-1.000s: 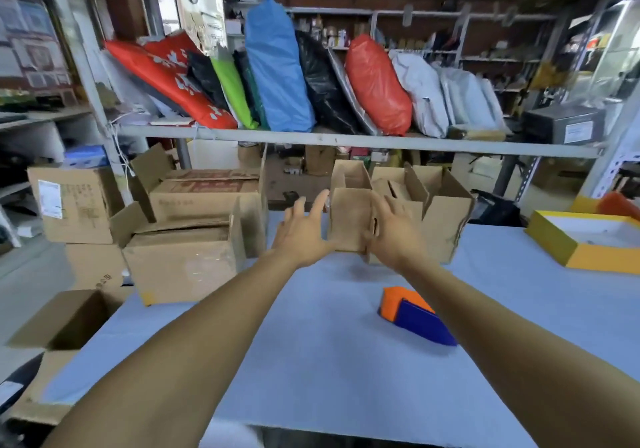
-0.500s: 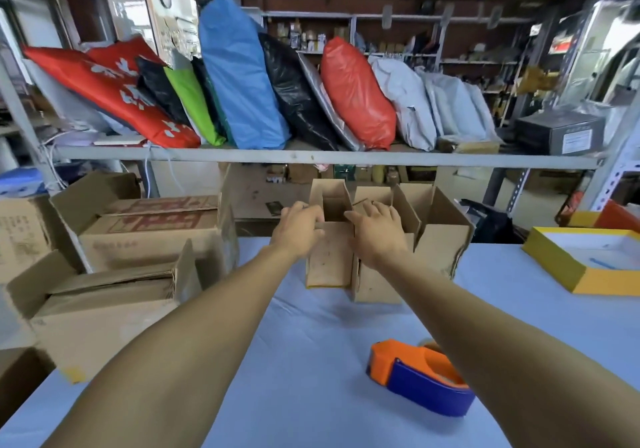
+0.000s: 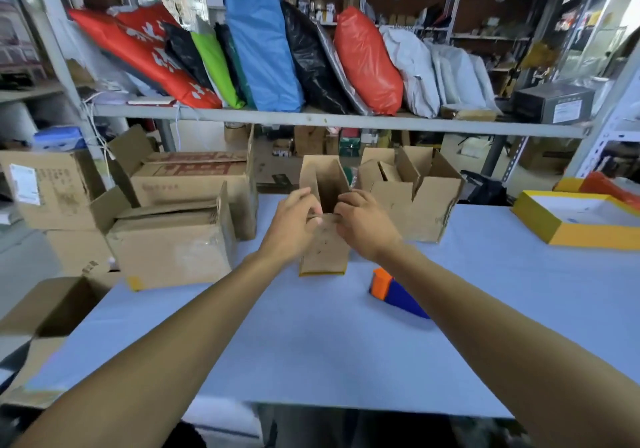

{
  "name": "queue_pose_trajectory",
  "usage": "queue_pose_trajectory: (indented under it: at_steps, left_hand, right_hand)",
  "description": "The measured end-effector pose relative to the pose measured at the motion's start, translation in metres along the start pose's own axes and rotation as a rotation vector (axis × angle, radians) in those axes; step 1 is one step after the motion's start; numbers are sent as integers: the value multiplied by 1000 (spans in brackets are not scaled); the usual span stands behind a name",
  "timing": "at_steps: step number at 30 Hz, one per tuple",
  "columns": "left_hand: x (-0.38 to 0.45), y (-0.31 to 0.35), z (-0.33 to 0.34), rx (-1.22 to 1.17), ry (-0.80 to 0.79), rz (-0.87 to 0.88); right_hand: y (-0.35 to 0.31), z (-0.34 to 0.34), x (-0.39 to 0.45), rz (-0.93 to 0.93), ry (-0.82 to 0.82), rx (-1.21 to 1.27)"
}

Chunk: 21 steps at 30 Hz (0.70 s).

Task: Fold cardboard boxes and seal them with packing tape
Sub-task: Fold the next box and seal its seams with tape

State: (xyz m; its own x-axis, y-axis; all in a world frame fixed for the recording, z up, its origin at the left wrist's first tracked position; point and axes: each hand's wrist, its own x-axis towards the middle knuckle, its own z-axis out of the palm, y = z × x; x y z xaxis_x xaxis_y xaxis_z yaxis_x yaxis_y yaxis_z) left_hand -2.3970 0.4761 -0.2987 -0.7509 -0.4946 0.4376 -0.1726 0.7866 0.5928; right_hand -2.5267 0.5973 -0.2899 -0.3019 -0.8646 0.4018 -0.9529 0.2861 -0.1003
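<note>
Both hands up on the small open brown cardboard box (image 3: 323, 250), upright mid-bench (image 3: 311, 336): left hand (image 3: 294, 225) and right hand (image 3: 363, 224) each in curled grip on its near top edge. Orange-and-blue tape dispenser (image 3: 394, 293) just right.

No text could be read. Red print on the flaps of the big box (image 3: 194, 170) stayed blurred. White labels on the left carton (image 3: 24, 184) and the dark shelf box (image 3: 568, 110) were too small to read.
</note>
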Motion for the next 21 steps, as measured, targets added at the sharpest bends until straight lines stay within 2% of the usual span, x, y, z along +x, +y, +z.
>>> queue_pose_trajectory:
  at_steps: [5, 9, 15, 18, 21]
  left_hand:
    - [-59, 22, -20, -1, -11, 89]
    - [-80, 31, -36, 37, -159, 58]
    - [-83, 47, -43, 349, -255, 229]
    - [-78, 56, -39, 457, -196, 332]
    - [-72, 55, -25, 510, -103, 356]
  right_hand:
    - [-26, -13, -57, 36, 43, 203]
    - [-26, -22, -87, 62, 47, 470]
    - [-22, -39, -101, 199, 47, 934]
    - [-20, -40, -102, 183, 7, 1032]
    - [-15, -34, -100, 180, -7, 1013]
